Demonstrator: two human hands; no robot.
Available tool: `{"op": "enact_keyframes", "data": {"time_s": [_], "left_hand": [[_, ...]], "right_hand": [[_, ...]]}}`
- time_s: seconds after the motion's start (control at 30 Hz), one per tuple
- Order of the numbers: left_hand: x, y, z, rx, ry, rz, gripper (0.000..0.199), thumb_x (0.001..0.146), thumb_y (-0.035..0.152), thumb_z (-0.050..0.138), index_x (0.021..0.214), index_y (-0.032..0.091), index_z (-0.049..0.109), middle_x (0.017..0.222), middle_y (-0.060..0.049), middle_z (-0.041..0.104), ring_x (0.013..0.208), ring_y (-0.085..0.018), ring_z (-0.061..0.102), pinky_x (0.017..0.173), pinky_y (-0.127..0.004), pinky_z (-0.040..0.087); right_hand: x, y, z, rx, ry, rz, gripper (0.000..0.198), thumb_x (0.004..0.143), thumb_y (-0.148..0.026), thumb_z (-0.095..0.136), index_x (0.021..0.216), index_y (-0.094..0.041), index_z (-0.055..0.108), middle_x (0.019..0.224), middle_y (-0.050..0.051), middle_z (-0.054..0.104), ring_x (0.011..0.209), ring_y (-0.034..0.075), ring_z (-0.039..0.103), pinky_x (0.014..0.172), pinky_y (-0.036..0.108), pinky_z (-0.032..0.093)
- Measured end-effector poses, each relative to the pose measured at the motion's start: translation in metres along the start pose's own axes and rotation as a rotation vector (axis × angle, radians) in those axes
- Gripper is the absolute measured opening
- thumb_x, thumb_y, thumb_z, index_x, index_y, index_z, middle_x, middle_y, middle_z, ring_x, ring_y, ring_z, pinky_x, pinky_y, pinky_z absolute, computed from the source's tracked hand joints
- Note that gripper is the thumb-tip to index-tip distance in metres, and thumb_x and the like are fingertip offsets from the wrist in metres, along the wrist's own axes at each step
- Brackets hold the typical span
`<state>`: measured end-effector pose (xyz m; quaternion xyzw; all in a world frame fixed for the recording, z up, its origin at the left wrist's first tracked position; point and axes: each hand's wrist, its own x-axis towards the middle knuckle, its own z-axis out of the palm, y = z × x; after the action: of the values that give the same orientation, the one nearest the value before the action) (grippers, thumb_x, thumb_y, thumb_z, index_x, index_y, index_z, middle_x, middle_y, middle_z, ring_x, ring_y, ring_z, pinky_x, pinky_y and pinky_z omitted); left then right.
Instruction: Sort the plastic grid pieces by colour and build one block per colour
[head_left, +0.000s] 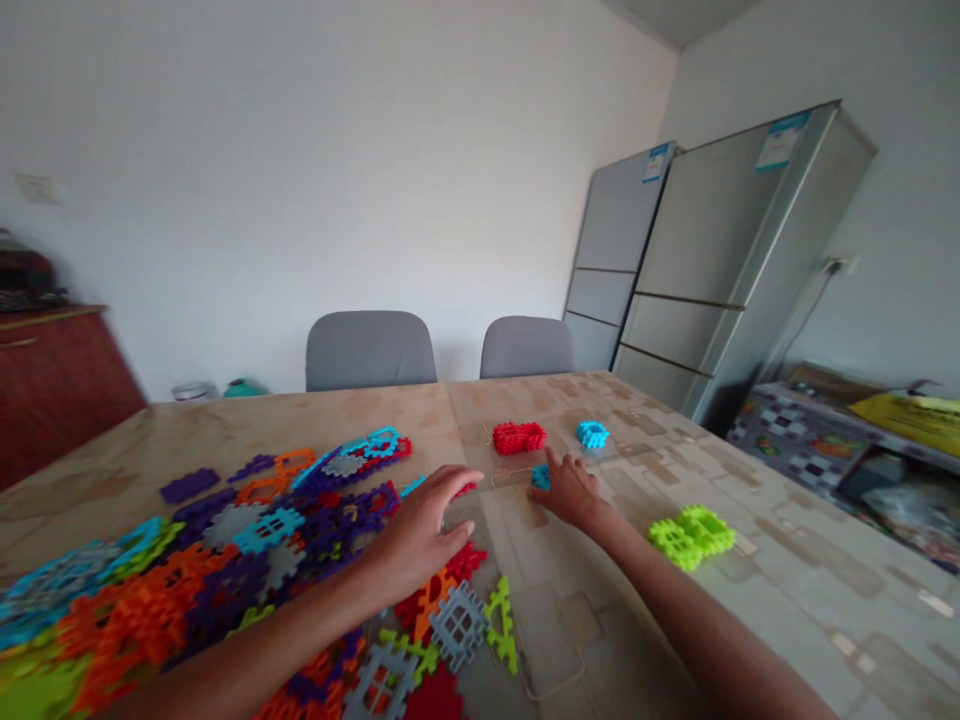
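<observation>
My left hand hovers at the right side of a spread of notched plastic building pieces, thumb and fingers apart and nothing visible between them. Just past its fingertips lies a small red piece. My right hand has its thumb and forefinger around a small blue notched building piece on the table; the fingers partly cover it. Beyond that hand stand a red block of joined pieces and a blue cluster. Two lime-green joined pieces sit right of my right forearm.
Orange pieces, purple pieces and grey window-shaped pieces crowd the left of the patterned table. Two grey chairs stand along its far edge. A silver refrigerator is at the back right.
</observation>
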<state>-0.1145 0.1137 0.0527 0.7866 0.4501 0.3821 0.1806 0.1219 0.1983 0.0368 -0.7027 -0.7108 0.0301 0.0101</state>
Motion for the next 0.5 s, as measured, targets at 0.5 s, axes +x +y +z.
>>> {"op": "enact_keyframes", "data": {"time_s": [0.5], "left_hand": [[-0.069, -0.008, -0.050, 0.147, 0.077, 0.020, 0.044, 0.087, 0.024, 0.059, 0.129, 0.036, 0.067, 0.134, 0.002, 0.070, 0.121, -0.021, 0.068, 0.097, -0.028, 0.056]], "right_hand": [[0.051, 0.029, -0.004, -0.031, 0.063, 0.141, 0.038, 0.099, -0.036, 0.065, 0.132, -0.018, 0.060, 0.133, 0.011, 0.061, 0.113, 0.027, 0.064, 0.093, 0.049, 0.056]]}}
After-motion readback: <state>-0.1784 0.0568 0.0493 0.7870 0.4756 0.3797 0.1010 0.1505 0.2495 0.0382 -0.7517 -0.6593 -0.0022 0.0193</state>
